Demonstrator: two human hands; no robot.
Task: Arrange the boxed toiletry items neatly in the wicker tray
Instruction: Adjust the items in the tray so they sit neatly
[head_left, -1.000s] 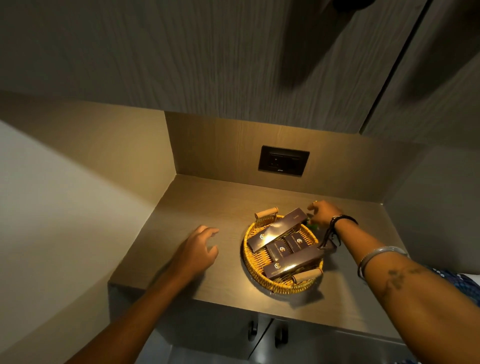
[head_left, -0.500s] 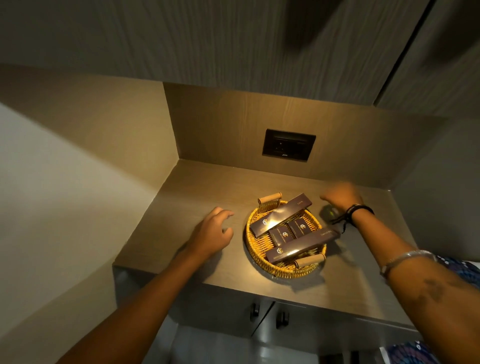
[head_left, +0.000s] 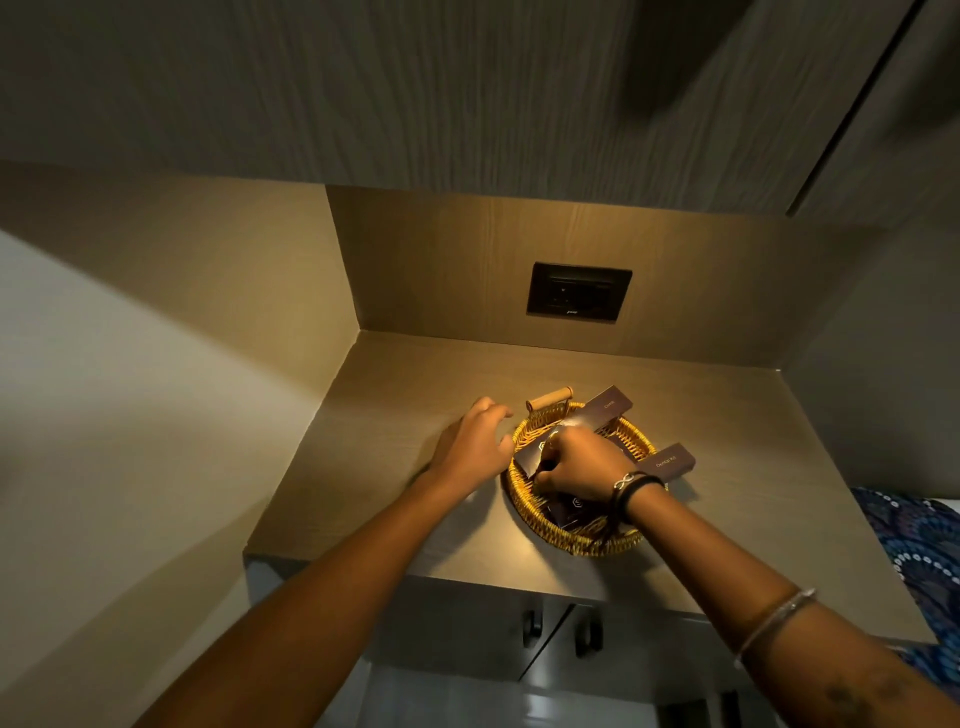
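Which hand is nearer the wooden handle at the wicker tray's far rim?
Left. The left hand sits just left of the wooden handle, beside the round wicker tray. The right hand is inside the tray, over the dark boxes.

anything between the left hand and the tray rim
Nothing visible. The left hand sits on the counter right beside the tray rim, with no object between them. The right hand is inside the tray, over the boxes.
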